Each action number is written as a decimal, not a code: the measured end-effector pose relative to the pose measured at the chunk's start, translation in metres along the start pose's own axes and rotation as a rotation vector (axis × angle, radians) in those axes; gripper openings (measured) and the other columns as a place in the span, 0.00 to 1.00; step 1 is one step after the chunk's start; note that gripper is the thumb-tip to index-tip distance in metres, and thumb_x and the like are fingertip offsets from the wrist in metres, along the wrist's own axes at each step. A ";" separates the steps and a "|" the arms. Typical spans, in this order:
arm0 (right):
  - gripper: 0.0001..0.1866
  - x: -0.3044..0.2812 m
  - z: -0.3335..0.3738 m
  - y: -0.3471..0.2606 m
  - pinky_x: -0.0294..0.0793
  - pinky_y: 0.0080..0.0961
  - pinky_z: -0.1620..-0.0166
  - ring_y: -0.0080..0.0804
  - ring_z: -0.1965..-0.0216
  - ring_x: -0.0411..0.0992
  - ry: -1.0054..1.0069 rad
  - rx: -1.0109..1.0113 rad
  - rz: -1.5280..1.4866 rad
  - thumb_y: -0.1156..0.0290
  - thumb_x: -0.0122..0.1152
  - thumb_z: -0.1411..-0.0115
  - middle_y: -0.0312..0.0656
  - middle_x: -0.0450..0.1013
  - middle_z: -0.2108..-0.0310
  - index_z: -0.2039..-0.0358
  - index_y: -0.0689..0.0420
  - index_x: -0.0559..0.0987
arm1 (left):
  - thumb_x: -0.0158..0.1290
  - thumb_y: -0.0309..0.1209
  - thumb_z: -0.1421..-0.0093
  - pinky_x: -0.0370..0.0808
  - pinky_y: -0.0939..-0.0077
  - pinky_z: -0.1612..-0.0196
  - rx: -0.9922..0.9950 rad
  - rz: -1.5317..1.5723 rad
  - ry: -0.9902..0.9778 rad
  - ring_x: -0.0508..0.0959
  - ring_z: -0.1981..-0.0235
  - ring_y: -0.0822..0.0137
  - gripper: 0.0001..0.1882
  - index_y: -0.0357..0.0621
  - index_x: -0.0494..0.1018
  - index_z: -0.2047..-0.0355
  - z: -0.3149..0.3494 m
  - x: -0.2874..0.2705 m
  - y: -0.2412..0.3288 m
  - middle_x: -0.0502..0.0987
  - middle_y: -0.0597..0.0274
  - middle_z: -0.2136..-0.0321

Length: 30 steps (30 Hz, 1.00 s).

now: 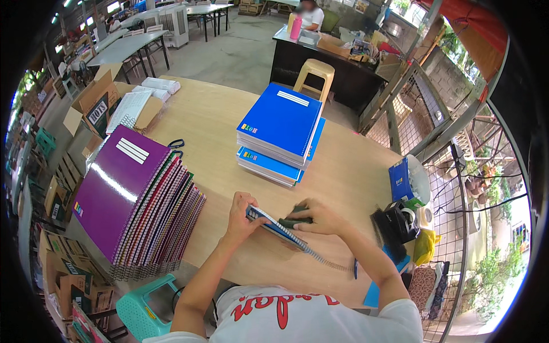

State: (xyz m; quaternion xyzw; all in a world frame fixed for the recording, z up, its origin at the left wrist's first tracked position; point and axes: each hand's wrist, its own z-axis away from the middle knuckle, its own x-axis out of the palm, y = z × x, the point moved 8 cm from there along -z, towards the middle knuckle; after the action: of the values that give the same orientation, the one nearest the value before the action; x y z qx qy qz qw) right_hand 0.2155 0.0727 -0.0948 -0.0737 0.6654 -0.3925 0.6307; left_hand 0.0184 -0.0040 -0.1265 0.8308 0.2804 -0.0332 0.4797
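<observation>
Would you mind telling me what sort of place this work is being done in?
Probably a small notebook-binding workshop: a leaning stack of spiral-bound notebooks, a pile of blue notebooks on the wooden table, and open cardboard boxes beside it.

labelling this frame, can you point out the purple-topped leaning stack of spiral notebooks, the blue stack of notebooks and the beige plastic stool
purple-topped leaning stack of spiral notebooks [117,186], head view, on the purple top cover
blue stack of notebooks [280,123], head view, on the top blue cover
beige plastic stool [315,68], head view, on its seat
</observation>
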 end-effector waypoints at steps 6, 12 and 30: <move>0.25 0.009 -0.014 0.013 0.69 0.39 0.41 0.46 0.45 0.70 0.050 -0.019 -0.473 0.54 0.64 0.41 0.54 0.74 0.48 0.45 0.51 0.81 | 0.76 0.38 0.60 0.70 0.64 0.59 0.038 -0.002 -0.025 0.69 0.61 0.56 0.32 0.42 0.68 0.62 -0.001 -0.001 -0.001 0.68 0.56 0.63; 0.24 0.013 -0.029 0.003 0.68 0.39 0.41 0.46 0.44 0.69 -0.012 -0.002 -0.222 0.56 0.61 0.39 0.55 0.72 0.46 0.44 0.51 0.80 | 0.77 0.38 0.61 0.70 0.66 0.57 -0.085 0.080 -0.029 0.69 0.61 0.59 0.39 0.42 0.65 0.54 0.007 0.005 -0.016 0.66 0.56 0.62; 0.26 0.018 -0.066 -0.008 0.69 0.38 0.42 0.41 0.46 0.70 0.017 -0.088 -0.230 0.53 0.56 0.34 0.52 0.73 0.47 0.45 0.59 0.79 | 0.77 0.30 0.62 0.69 0.67 0.51 -0.215 0.237 -0.037 0.68 0.57 0.64 0.50 0.45 0.54 0.45 0.012 0.008 -0.034 0.63 0.57 0.58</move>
State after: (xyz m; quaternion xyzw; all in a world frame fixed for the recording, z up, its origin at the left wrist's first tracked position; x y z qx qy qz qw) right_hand 0.1497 0.0854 -0.1110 -0.1735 0.6745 -0.4334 0.5719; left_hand 0.0107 0.0024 -0.1617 0.8012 0.1737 0.0384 0.5714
